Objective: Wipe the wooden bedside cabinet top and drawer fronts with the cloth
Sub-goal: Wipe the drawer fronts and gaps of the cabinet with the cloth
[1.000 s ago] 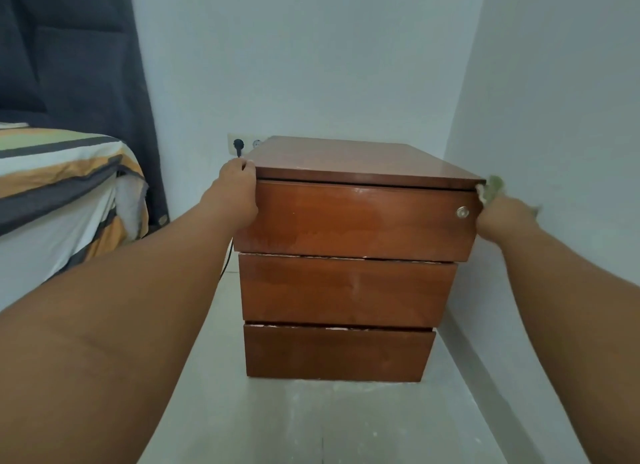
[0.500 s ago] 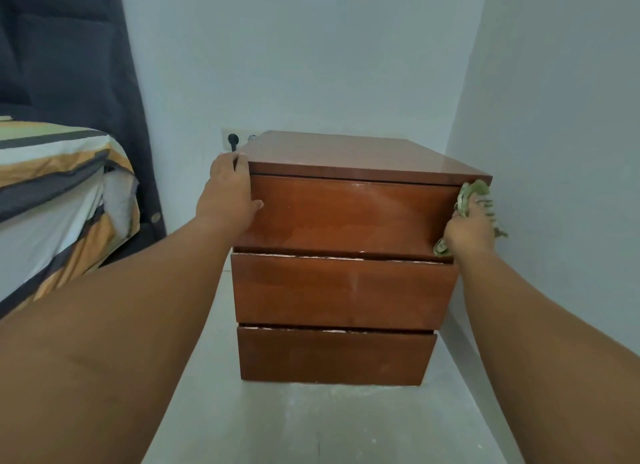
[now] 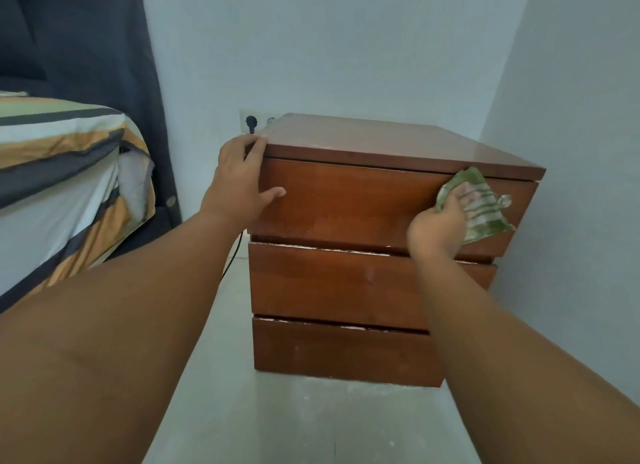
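Note:
A reddish-brown wooden bedside cabinet with three drawer fronts stands on the floor in the corner. Its top is bare and glossy. My left hand grips the cabinet's upper left corner, fingers over the edge and thumb on the top drawer front. My right hand presses a green and white cloth flat against the right part of the top drawer front. The cloth covers the drawer's lock.
A bed with striped orange, grey and white bedding lies at the left, a dark curtain behind it. A wall socket with a black plug sits behind the cabinet. White walls close in at the back and right. Pale floor lies in front.
My right hand with the cloth has come from the cabinet's right side onto the top drawer front and slid leftward. My left hand has kept its hold on the left corner.

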